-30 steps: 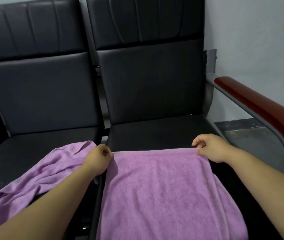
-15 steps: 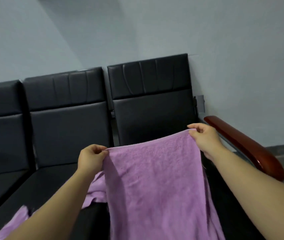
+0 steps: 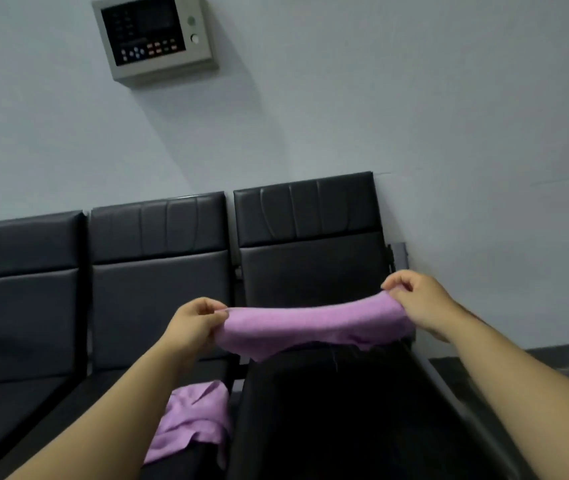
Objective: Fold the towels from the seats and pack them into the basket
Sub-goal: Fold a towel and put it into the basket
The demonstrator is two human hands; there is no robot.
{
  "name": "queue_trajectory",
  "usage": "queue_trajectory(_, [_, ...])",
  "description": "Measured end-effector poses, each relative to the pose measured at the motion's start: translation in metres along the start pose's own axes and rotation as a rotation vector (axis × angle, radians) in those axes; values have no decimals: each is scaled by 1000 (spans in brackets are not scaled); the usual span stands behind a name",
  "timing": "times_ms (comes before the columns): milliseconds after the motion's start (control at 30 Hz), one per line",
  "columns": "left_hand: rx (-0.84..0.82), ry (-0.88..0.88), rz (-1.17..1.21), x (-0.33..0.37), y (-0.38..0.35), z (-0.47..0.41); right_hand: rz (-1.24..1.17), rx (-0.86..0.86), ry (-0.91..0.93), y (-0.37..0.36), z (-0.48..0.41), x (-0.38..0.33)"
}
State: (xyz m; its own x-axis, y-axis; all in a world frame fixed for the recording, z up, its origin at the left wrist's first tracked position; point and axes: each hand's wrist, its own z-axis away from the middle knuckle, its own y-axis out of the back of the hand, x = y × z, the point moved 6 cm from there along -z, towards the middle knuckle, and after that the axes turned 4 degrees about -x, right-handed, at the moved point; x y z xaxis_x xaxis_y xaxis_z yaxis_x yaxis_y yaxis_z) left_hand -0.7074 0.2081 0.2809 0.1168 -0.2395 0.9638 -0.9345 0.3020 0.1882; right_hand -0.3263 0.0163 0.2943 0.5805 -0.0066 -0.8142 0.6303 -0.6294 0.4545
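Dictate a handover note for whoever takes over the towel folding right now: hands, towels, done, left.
Left hand and right hand each pinch an end of one purple towel, stretched in the air over the rightmost seat.
A second purple towel lies crumpled on the middle seat.
Basket not in view.
Done: no packed towel visible.
Left: fold both, pack them.

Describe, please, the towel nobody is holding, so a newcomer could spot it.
Find the row of black seats along the wall. On the middle seat's cushion, near its right edge, lies a crumpled purple towel. Unlike the stretched towel held by the left hand and right hand, it lies loose.
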Motion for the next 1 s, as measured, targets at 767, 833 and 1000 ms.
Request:
queue_trajectory(767, [-624, -100, -1062, -205, -135, 46, 548, -644, -226, -145, 78, 164])
queue_trajectory(833, [-718, -74, -1230, -210, -143, 45, 625, -768, -198, -157, 78, 170])
queue_trajectory(1000, [-616, -4, -1409, -201, -138, 37, 477, -878, -263, -154, 79, 157])
